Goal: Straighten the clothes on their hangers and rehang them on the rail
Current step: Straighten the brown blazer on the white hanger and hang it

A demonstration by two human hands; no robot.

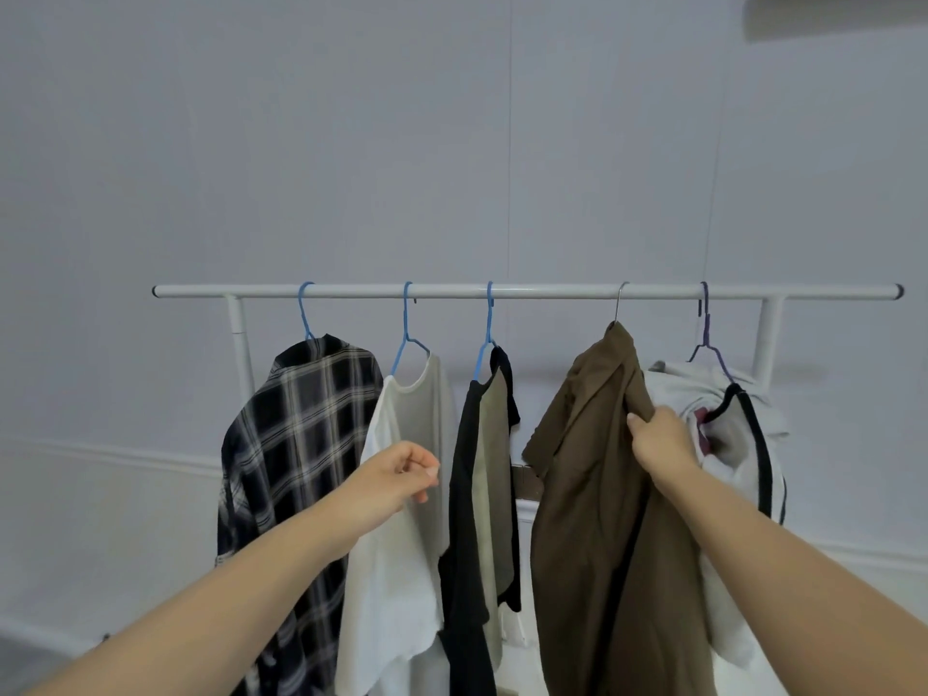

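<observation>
Brown shirt [597, 494] between hung neighbours

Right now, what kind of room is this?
Probably a bedroom or laundry corner at home: a white freestanding clothes rail against a plain wall, five garments on mismatched hangers, such as the plaid shirt and brown shirt.

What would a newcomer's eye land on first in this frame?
Probably the right hand gripping the bunched brown garment, which hangs crooked from a metal hook right of centre on the white rail. Next, the bold plaid shirt at the far left on a blue hanger. The left hand is loosely curled in front of the white top.
</observation>
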